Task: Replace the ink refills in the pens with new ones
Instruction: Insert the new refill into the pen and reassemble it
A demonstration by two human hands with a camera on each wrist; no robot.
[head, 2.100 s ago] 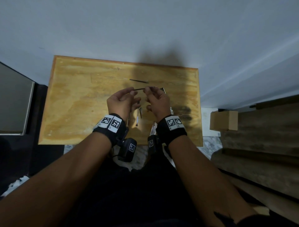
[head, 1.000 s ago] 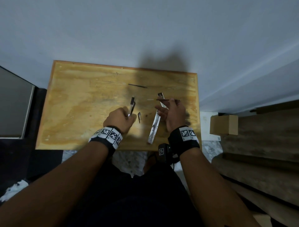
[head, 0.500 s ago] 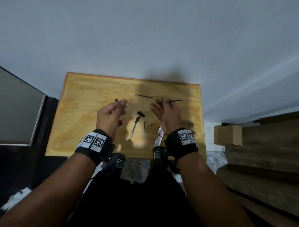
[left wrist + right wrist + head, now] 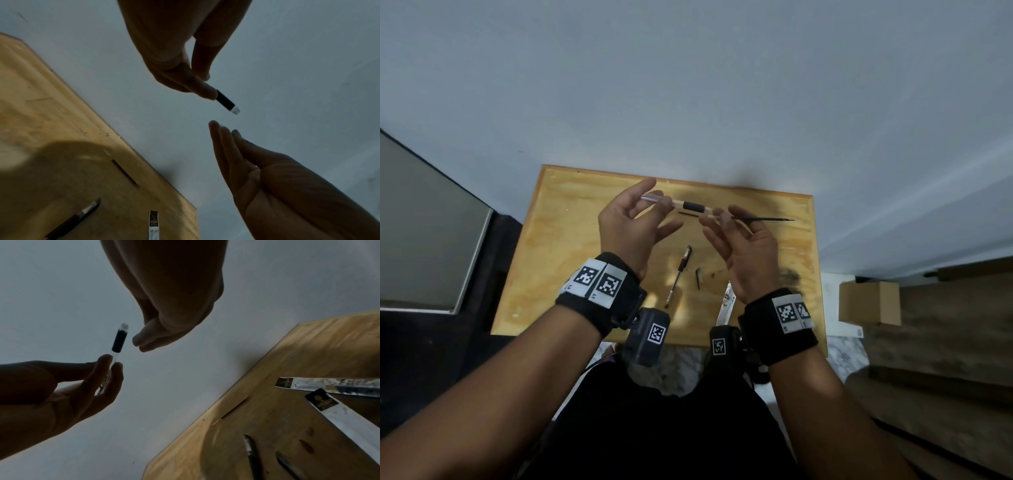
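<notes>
**Both hands raised over the table: barrel in left, refill in right**

Left hand (image 4: 627, 229) pinches a clear pen barrel (image 4: 677, 204) between thumb and fingertips; the other fingers are spread loosely. The barrel's black grip section sticks out past the fingertips, open end pointing at the right hand. Same pinch shows from the left wrist view (image 4: 225, 102) and the right wrist view (image 4: 119, 341).

Right hand (image 4: 745, 247) pinches a thin dark refill (image 4: 767, 219) near one end; the rest of it sticks out to the right, away from the left hand. Palm faces up, remaining fingers relaxed. The near end of the refill sits just beside the barrel's open end; cannot tell whether they touch.

On the wooden table (image 4: 558, 260) under the hands:
- another pen (image 4: 678, 275) below and between the wrists
- a small dark pen part (image 4: 699, 278) just right of it
- a white packet (image 4: 726, 306) near the right wrist
- a second thin dark refill (image 4: 688, 214) lying flat, beyond the fingertips
</notes>
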